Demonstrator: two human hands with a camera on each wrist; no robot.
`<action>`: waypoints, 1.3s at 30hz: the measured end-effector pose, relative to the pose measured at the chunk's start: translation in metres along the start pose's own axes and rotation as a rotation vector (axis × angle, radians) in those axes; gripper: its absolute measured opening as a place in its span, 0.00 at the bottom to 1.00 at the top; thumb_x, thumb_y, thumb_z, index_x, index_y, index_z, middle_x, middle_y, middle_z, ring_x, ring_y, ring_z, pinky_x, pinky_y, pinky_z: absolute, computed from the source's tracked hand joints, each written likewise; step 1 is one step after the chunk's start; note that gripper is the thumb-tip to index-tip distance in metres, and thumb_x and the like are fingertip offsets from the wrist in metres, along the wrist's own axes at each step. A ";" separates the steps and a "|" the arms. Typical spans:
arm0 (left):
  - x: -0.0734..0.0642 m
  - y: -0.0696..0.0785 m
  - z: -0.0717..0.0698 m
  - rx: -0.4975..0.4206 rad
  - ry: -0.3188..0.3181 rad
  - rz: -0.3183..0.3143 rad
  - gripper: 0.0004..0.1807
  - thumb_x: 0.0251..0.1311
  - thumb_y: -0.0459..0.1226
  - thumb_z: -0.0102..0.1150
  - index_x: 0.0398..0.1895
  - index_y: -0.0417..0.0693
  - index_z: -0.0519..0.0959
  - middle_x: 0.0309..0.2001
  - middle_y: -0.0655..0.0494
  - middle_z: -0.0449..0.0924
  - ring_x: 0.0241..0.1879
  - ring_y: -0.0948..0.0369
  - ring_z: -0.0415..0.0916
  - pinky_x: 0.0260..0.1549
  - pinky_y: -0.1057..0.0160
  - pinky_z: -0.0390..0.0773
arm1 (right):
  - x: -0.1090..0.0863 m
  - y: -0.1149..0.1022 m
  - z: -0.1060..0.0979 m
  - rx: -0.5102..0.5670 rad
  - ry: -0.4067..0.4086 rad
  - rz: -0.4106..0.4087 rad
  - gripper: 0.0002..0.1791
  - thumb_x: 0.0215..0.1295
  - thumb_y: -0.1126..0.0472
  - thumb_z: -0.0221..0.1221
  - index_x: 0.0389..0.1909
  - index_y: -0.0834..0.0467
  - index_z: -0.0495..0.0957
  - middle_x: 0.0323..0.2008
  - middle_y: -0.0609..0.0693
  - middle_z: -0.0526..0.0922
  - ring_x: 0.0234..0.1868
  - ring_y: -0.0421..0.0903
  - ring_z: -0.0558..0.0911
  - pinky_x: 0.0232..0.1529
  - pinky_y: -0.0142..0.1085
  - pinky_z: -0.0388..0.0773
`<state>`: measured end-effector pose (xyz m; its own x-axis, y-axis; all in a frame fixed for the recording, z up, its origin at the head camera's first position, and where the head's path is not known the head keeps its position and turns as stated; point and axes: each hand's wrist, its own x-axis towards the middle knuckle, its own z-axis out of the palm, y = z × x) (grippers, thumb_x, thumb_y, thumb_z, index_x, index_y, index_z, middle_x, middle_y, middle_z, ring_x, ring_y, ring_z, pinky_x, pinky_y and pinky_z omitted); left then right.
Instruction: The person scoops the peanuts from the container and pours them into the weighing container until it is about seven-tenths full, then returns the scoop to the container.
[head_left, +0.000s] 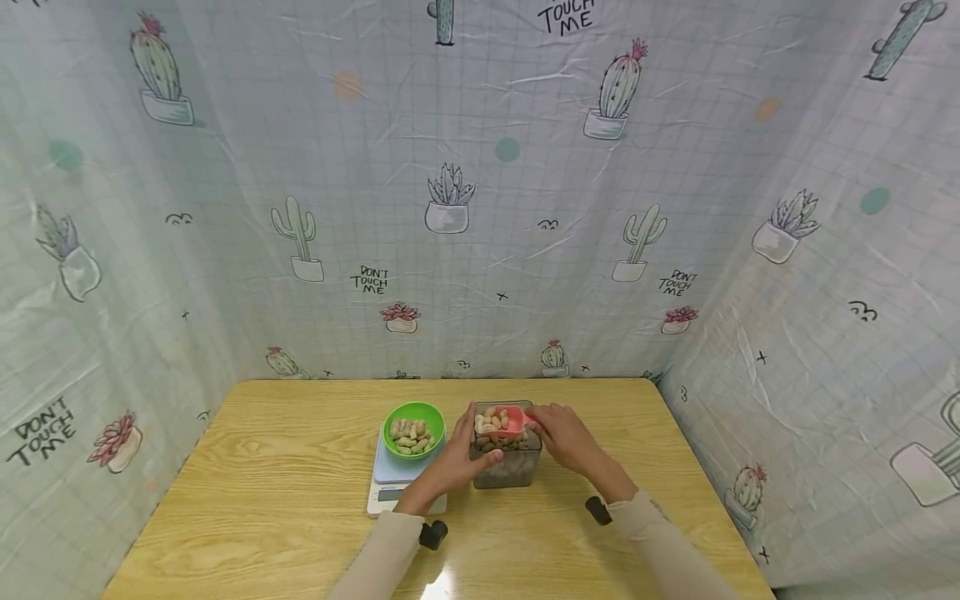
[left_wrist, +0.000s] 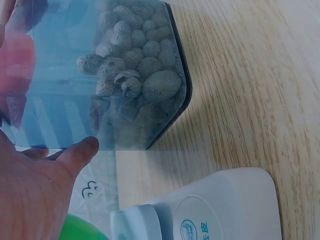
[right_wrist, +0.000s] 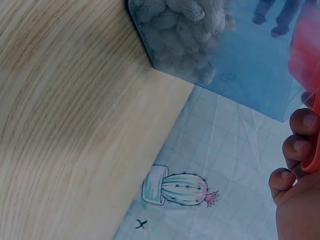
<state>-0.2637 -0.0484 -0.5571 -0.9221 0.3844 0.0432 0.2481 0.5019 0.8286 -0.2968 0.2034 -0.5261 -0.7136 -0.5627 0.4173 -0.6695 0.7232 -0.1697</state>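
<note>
A red scoop (head_left: 513,422) bearing peanuts (head_left: 491,420) is at the mouth of a clear grey container (head_left: 504,477), which holds more peanuts (left_wrist: 132,55). My right hand (head_left: 564,433) grips the scoop's handle (right_wrist: 314,155) at the container's right rim, fingers curled round it. Along the container's left side lies my left hand (head_left: 457,461), its thumb stretched across the front wall and its fingers straight up beside the wall. In the left wrist view the thumb (left_wrist: 82,152) touches the clear wall, while most other fingers are hidden or cut off.
Left of the container, a green bowl (head_left: 415,407) with several peanuts (head_left: 411,436) sits on a white kitchen scale (head_left: 381,505). Everything stands on a wood-grain table (head_left: 285,467). A cactus-print curtain (head_left: 480,267) hangs behind the table and along both sides.
</note>
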 end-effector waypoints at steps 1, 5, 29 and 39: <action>0.000 0.000 0.000 -0.001 0.000 -0.004 0.56 0.61 0.63 0.56 0.79 0.65 0.28 0.80 0.44 0.34 0.74 0.36 0.49 0.64 0.34 0.63 | -0.001 0.001 0.000 0.006 0.001 0.010 0.08 0.71 0.55 0.56 0.46 0.52 0.78 0.31 0.42 0.82 0.30 0.42 0.73 0.34 0.38 0.69; 0.001 -0.002 0.000 0.008 0.007 0.007 0.56 0.62 0.63 0.55 0.79 0.64 0.29 0.80 0.43 0.34 0.75 0.37 0.48 0.65 0.34 0.62 | -0.002 0.002 0.002 0.009 0.005 0.022 0.08 0.70 0.56 0.56 0.47 0.52 0.78 0.32 0.42 0.82 0.31 0.41 0.74 0.36 0.41 0.72; 0.000 0.003 -0.003 0.032 0.049 -0.003 0.60 0.58 0.64 0.59 0.80 0.58 0.31 0.81 0.47 0.32 0.77 0.40 0.44 0.66 0.35 0.62 | -0.010 0.007 -0.007 0.083 0.093 0.032 0.09 0.70 0.59 0.56 0.47 0.55 0.80 0.27 0.41 0.76 0.29 0.40 0.71 0.34 0.38 0.70; -0.007 0.014 -0.026 -0.016 0.081 0.057 0.57 0.61 0.58 0.61 0.80 0.62 0.32 0.81 0.49 0.32 0.78 0.41 0.38 0.66 0.31 0.56 | -0.001 0.006 -0.032 0.038 0.065 0.027 0.08 0.72 0.60 0.55 0.47 0.55 0.80 0.25 0.40 0.74 0.27 0.39 0.68 0.33 0.36 0.69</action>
<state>-0.2619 -0.0639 -0.5316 -0.9277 0.3481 0.1351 0.2969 0.4684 0.8321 -0.2939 0.2209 -0.4992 -0.7172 -0.5154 0.4690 -0.6586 0.7213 -0.2144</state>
